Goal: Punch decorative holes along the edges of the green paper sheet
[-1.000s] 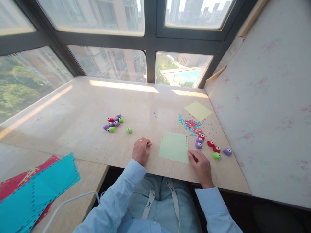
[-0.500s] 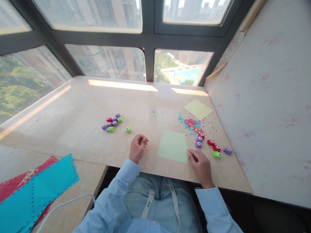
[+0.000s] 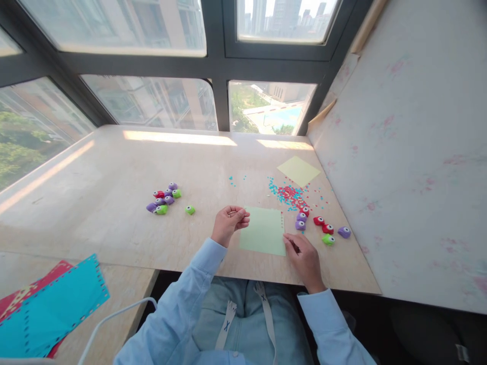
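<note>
A light green sheet of paper [image 3: 262, 233] lies near the table's front edge, with a row of small punched holes along its right side. My right hand [image 3: 305, 261] pinches the sheet's lower right edge between thumb and fingers. Over its upper left edge is my left hand [image 3: 231, 224], fingers curled together; whatever they may hold is hidden. Just right of the paper stand two purple craft punches [image 3: 301, 221] and a red one [image 3: 304, 210]. Further right are two more red punches [image 3: 323, 225], a green one [image 3: 328, 240] and a purple one [image 3: 344, 232].
Red and blue paper bits [image 3: 291, 196] are scattered behind the paper, near a yellow sheet [image 3: 299, 171]. Several punches [image 3: 163, 198] cluster at left, with a single green punch [image 3: 190, 210] nearby. Punched blue sheets [image 3: 61, 309] and a white cable [image 3: 114, 317] lie lower left.
My left hand has moved right, from beside the paper to over its left edge. My right hand stays at the paper's right edge. The whole view has shifted slightly.
</note>
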